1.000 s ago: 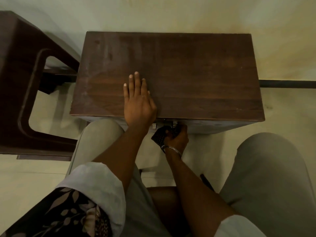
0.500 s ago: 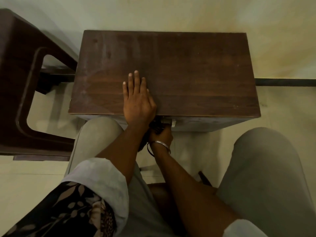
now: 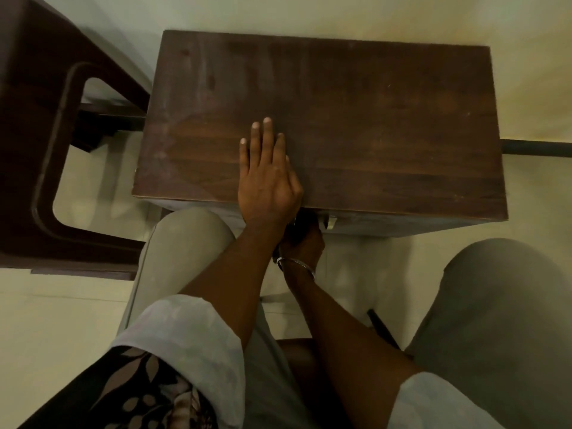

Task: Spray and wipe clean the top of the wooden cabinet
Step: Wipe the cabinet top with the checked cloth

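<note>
Now left hand flat on cabinet top; right hand below edge

Cabinet top sits mid-view, its back edge against the wall. Left hand lies flat on the top, near the front edge and left of middle, fingers pointing toward the wall. Right hand is below that edge, at the cabinet front, just under the left wrist; its fingers are hidden. Bangle on the right wrist. Chair frame stands just left of the cabinet. Left knee is before the front-left corner, right knee well apart to the right.
</note>
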